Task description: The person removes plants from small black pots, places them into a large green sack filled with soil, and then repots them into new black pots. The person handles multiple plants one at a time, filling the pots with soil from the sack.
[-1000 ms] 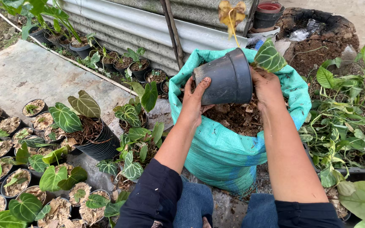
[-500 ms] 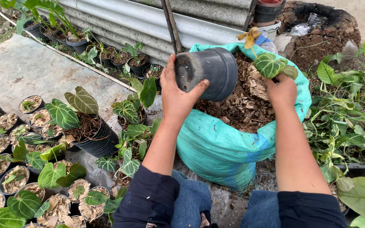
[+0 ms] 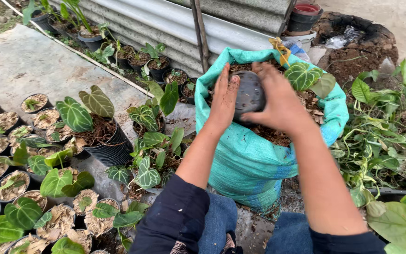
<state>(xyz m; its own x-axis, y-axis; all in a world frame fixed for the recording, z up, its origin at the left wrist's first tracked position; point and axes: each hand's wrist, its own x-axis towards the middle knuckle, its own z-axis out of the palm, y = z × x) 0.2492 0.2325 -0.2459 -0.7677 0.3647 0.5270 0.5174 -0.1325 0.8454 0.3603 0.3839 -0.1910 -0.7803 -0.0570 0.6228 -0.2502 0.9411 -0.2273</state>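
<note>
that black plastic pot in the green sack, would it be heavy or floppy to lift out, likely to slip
The black plastic pot, held between the left hand and right hand, looks thin-walled, so probably light and slightly flexible. It is turned mouth-down into the brown potting mix in the green sack; scooped full, it would likely feel heavier. Soil on the fingers may weaken the grip.

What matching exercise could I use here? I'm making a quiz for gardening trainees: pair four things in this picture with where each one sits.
Things:
1. black pot
2. green sack
3. striped leaf
4. stacked empty pots

Places:
A. far end, beside the metal wall
B. between both hands, over the sack's mouth
C. in front of the person's knees, open and filled with soil mix
D. at the sack's right rim

Pairs: 1-B, 2-C, 3-D, 4-A
</note>
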